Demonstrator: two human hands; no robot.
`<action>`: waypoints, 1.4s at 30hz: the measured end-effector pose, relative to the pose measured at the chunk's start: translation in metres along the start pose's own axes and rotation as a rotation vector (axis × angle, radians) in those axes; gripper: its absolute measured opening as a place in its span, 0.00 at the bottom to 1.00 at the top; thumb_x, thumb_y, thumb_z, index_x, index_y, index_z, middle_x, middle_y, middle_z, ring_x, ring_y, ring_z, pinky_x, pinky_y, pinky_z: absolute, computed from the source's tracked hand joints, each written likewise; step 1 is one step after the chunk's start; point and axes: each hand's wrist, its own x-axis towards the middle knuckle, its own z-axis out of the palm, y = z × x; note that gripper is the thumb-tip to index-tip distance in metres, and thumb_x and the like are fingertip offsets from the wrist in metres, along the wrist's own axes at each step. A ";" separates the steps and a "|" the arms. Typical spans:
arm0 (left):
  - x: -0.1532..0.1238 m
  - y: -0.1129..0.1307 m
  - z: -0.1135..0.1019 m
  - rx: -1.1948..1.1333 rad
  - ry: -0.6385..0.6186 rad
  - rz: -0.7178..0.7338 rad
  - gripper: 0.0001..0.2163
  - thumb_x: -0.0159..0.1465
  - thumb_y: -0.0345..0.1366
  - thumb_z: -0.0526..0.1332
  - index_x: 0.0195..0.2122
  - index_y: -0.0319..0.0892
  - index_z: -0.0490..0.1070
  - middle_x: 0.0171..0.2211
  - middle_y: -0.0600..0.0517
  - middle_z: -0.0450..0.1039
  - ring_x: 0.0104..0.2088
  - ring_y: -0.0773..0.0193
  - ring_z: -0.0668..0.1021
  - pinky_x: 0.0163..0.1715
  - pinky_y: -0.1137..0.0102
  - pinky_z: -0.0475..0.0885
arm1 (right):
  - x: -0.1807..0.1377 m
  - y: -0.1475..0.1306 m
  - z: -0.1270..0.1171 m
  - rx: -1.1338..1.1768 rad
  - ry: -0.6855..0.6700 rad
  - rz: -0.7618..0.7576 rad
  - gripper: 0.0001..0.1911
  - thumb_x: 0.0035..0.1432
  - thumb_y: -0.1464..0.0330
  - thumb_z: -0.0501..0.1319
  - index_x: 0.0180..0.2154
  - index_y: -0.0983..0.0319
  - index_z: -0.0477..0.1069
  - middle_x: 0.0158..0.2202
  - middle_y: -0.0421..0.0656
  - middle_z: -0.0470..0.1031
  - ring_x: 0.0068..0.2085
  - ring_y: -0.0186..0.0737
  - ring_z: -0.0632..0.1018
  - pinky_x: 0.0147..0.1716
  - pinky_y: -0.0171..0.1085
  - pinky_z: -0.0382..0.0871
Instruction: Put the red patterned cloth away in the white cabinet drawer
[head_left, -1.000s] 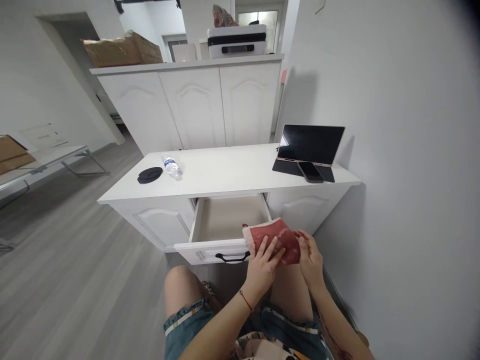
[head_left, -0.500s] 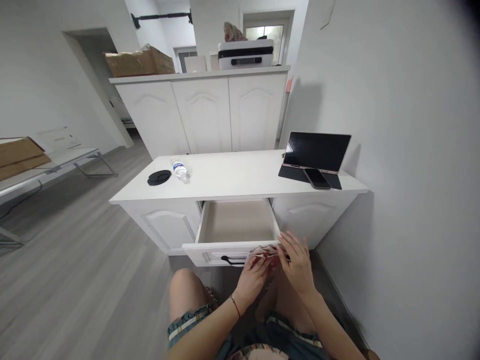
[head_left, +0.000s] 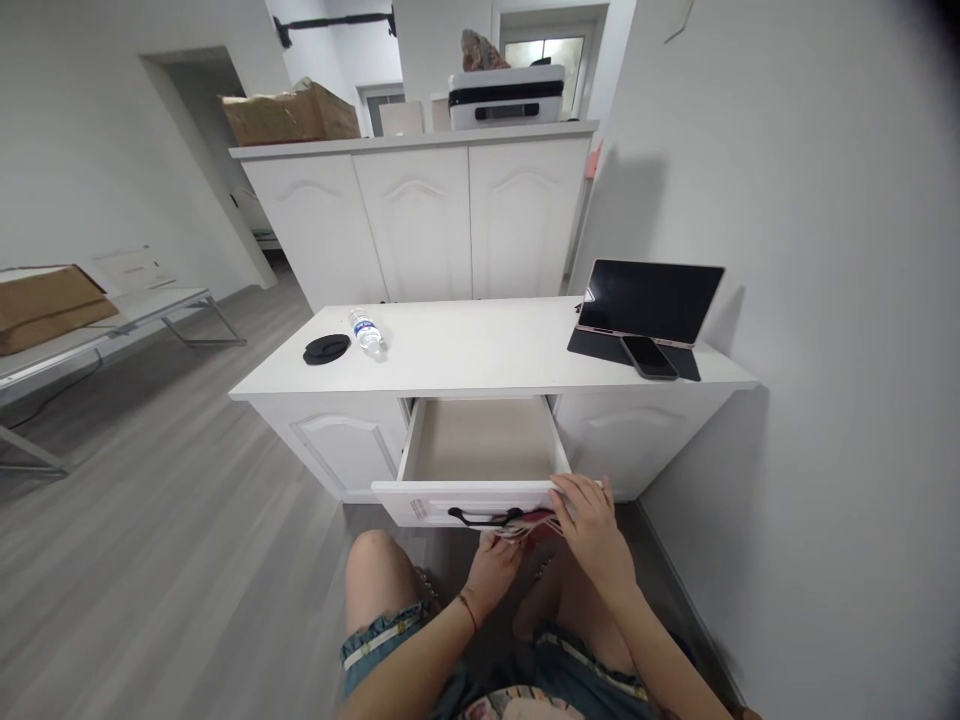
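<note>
A folded red cloth lies low over my knees, just in front of the open drawer of a low white cabinet. My left hand is curled under the cloth's near edge. My right hand rests on top of it with fingers closed over the fabric, close to the drawer's front right corner. Most of the cloth is hidden by my hands. The drawer's inside shows nothing in it, and its black handle faces me.
On the cabinet top lie a water bottle, a black round lid, a propped tablet and a phone. A taller white cabinet stands behind. The wall is close on the right; grey floor lies to the left.
The red cloth has come down from drawer-front height to my lap and been folded smaller between my hands. The camera has shifted slightly back.
</note>
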 end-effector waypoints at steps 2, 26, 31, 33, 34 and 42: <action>-0.011 -0.011 0.002 -0.048 -0.037 -0.038 0.19 0.66 0.30 0.51 0.58 0.44 0.63 0.49 0.48 0.74 0.48 0.61 0.74 0.52 0.61 0.65 | 0.000 -0.001 -0.001 -0.004 -0.001 -0.012 0.16 0.65 0.61 0.47 0.44 0.58 0.71 0.45 0.46 0.75 0.48 0.45 0.73 0.59 0.52 0.49; -0.094 -0.057 -0.023 -0.480 0.395 -0.923 0.23 0.65 0.29 0.46 0.62 0.46 0.57 0.65 0.47 0.51 0.65 0.56 0.51 0.61 0.56 0.55 | -0.001 -0.001 0.006 0.007 0.063 0.015 0.16 0.65 0.61 0.48 0.43 0.58 0.71 0.43 0.45 0.76 0.47 0.45 0.74 0.59 0.52 0.48; -0.055 -0.044 -0.050 -0.578 0.628 -1.130 0.25 0.67 0.36 0.48 0.65 0.46 0.48 0.67 0.47 0.42 0.66 0.56 0.48 0.63 0.56 0.47 | -0.001 -0.001 0.007 0.018 0.075 0.023 0.16 0.64 0.60 0.48 0.43 0.58 0.71 0.43 0.46 0.76 0.46 0.44 0.74 0.59 0.52 0.48; -0.041 -0.040 -0.059 -0.596 0.658 -1.160 0.25 0.67 0.37 0.48 0.66 0.46 0.46 0.68 0.47 0.42 0.66 0.57 0.46 0.63 0.56 0.45 | -0.002 -0.001 0.008 0.019 0.069 0.029 0.16 0.64 0.60 0.48 0.43 0.58 0.70 0.43 0.46 0.76 0.46 0.44 0.74 0.59 0.52 0.48; -0.035 -0.038 -0.062 -0.603 0.670 -1.173 0.26 0.67 0.37 0.48 0.66 0.47 0.45 0.68 0.47 0.41 0.66 0.57 0.46 0.63 0.56 0.45 | -0.002 -0.001 0.008 0.019 0.068 0.032 0.16 0.64 0.60 0.48 0.43 0.58 0.70 0.43 0.45 0.76 0.46 0.44 0.73 0.59 0.52 0.48; -0.004 -0.016 -0.078 -0.595 0.659 -1.053 0.25 0.67 0.33 0.48 0.65 0.51 0.48 0.69 0.50 0.32 0.66 0.53 0.46 0.62 0.54 0.50 | -0.004 0.004 0.012 0.016 0.055 0.038 0.16 0.64 0.59 0.49 0.44 0.57 0.70 0.44 0.45 0.75 0.48 0.45 0.73 0.59 0.53 0.47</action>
